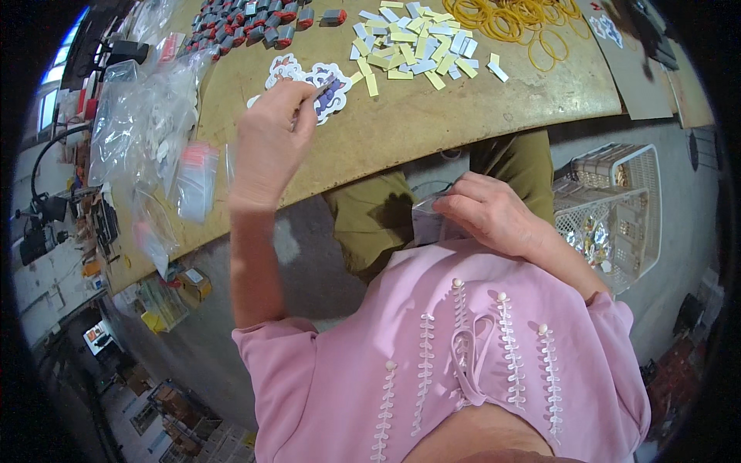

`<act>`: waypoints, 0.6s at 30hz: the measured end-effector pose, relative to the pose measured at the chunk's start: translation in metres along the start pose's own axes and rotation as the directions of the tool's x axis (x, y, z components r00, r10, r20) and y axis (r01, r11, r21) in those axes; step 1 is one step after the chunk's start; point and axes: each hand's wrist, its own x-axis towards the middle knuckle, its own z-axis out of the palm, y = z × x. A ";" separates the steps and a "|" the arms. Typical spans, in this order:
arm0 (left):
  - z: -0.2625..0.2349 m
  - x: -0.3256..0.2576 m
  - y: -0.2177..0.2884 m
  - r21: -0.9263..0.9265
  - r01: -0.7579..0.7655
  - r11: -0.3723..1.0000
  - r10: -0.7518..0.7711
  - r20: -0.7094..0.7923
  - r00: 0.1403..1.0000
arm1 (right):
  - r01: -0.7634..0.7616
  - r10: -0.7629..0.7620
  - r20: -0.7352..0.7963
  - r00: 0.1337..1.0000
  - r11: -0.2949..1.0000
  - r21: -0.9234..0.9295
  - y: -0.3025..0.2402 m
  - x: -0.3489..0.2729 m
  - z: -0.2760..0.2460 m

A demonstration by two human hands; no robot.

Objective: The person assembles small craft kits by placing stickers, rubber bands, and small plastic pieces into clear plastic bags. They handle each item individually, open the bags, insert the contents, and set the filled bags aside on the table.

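Note:
At the table's near left part, my left hand (272, 143) is bent over a small pile of die-cut picture stickers (333, 99), white-edged with purple and orange figures. Its thumb and forefinger are pinched together on what looks like the edge of one sticker. Low above my lap, my right hand (490, 210) is closed on the top of a small clear plastic bag (427, 222). The palm and fingers hide part of this bag, and its contents cannot be made out.
On the table (463, 116) lie grey-and-red small motors (270, 35), yellow-and-white small strips (421, 46) and yellow rubber bands (548, 50). Clear plastic bags (139, 123) and red-topped zip bags (197, 181) hang over its left side. A white basket (652, 208) stands right of my legs.

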 end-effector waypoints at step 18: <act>0.030 -0.083 0.078 -0.418 -0.131 0.899 0.068 -0.163 0.984 | 0.017 -0.013 -0.149 0.989 0.999 0.030 -0.019 0.028 -0.016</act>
